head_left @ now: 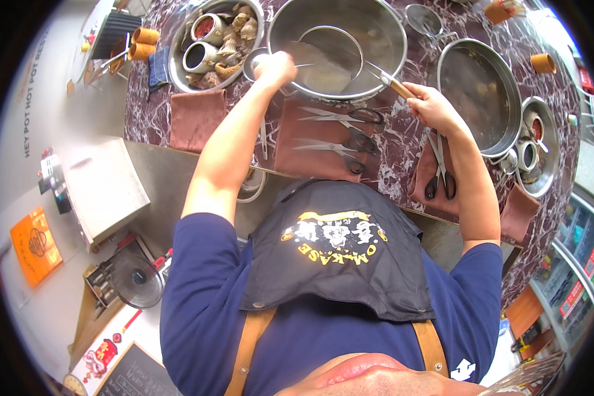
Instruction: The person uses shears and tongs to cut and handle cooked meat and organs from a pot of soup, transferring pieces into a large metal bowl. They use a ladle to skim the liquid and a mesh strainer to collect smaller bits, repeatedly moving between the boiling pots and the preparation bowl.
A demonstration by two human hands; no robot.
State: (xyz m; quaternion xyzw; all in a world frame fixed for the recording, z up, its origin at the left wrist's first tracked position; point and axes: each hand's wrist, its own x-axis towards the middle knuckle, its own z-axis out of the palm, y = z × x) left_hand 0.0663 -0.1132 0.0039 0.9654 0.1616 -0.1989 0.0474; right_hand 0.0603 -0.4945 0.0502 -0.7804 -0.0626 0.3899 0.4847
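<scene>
My right hand (428, 106) grips the wooden handle of a round metal strainer (356, 37), whose rim lies over a large steel pot (403, 47) of cloudy liquid. Blurred and closed, my left hand (279, 69) is at the pot's left rim, with a thin metal utensil pointing from it over the liquid. A broad pale sheet of food (324, 67) shows in and beside the strainer. Just left of that hand is a small round metal bowl or ladle (251, 64), partly hidden. Steam softens the view.
Black-handled scissors (336, 117) lie on a brown cloth (297, 163); more scissors (440, 168) rest to the right. A second pot of broth (519, 119) stands at the right. Steel trays with jars (260, 29) (554, 143) flank the pots on the marble table (396, 168).
</scene>
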